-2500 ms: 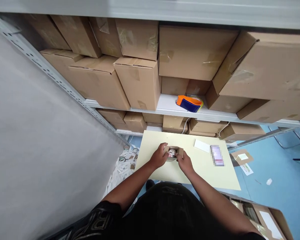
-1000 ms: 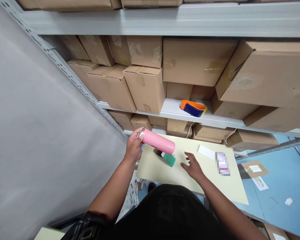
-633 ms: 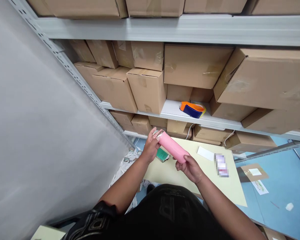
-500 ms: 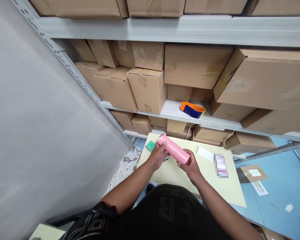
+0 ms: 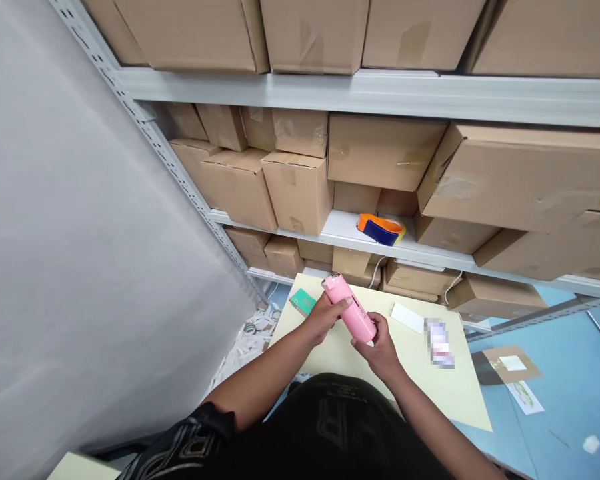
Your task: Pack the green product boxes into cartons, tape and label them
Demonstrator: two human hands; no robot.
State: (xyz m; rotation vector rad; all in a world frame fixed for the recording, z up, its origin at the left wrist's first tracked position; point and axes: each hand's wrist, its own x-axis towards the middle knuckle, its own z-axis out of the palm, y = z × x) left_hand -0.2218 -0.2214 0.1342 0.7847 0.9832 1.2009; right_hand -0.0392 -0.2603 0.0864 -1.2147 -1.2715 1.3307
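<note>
A pink bottle (image 5: 351, 309) is held tilted above the pale yellow table (image 5: 420, 373), its capped end pointing up and away. My left hand (image 5: 322, 316) is wrapped round the upper half of the bottle. My right hand (image 5: 379, 343) grips its lower end. A small green box (image 5: 303, 302) lies on the table's far left corner, just left of my left hand.
A white card (image 5: 407, 317) and a blurred label lie on the table to the right. Metal shelving packed with cardboard boxes (image 5: 295, 187) stands behind, with an orange and blue tape dispenser (image 5: 381, 228) on the middle shelf. Paper scraps (image 5: 245, 337) litter the floor at left.
Both hands left a small cardboard box; the left lifted the pink bottle, the right joined it. The green box now lies at the table's left corner. The bottle has tilted more upright.
</note>
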